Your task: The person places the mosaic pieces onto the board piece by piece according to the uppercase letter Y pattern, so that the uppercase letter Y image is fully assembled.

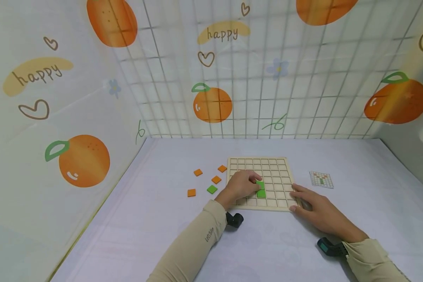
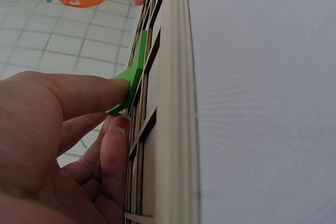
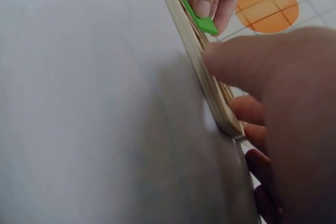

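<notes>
Gripping on the Left, Resting on the Right

Finding, at the rear and sides, a pale backdrop (image 1: 176,51) printed with oranges, hearts and the word "happy", with grid lines across the rear. Finding in front of it a table (image 1: 155,176) under a white cloth. Recording beige sleeves (image 1: 197,243) on both forearms, reaching in from the near side.

Locating a pale wooden board (image 1: 276,174) flat on the table, divided into square cells. Gripping with the left hand (image 1: 240,184) over the board, pinching a green tile (image 1: 261,184) between thumb and fingers. Resting the right hand (image 1: 317,209) at the board's near right corner, placing the thumb on the near edge and extended, relaxed fingers along the right edge.

Observing a printed card (image 1: 321,179) right of the board, showing a grid with orange and green squares. Noting a black device (image 1: 235,220) at the left wrist and another at the right.

Seeing the pinched tile tilted in the left wrist view, just beyond a second green tile (image 1: 261,194) lying on the board. Being unable to tell whether touching. Counting, loose on the cloth left of the board, four orange tiles (image 1: 216,179) and one loose green tile (image 1: 212,189).
</notes>
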The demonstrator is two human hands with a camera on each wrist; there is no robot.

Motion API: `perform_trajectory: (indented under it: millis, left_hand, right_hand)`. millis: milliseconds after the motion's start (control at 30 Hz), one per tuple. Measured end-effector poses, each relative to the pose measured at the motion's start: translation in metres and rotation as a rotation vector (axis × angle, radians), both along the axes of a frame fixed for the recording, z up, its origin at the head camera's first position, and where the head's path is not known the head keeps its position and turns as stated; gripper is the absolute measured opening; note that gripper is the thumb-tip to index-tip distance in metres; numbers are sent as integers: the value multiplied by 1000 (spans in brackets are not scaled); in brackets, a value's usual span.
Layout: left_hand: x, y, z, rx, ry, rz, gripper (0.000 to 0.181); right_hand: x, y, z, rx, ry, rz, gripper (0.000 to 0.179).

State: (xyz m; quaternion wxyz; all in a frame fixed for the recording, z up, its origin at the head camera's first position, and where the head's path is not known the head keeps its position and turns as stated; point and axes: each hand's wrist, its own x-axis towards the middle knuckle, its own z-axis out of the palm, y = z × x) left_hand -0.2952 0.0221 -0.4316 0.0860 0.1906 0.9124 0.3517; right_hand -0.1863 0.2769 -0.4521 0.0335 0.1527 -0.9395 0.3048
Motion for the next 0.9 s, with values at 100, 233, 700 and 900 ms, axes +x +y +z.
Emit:
perform_trajectory:
  millis: [100,233,700,900]
  left_hand:
    - [0,0,-1,14,-4,6,16]
    - [0,-1,-2,30,-9,9,12]
    - [0,-2,-3,20,-5,8,15]
    - [-1,-2,-3,17,3,8,15]
  right_hand:
    - [0,0,0,5,3,-1,60]
    - [0,0,0,6,5,-1,60]
    - [0,0,-2,2,13,1,59]
    - [0,0,-1,5,8,-2,59]
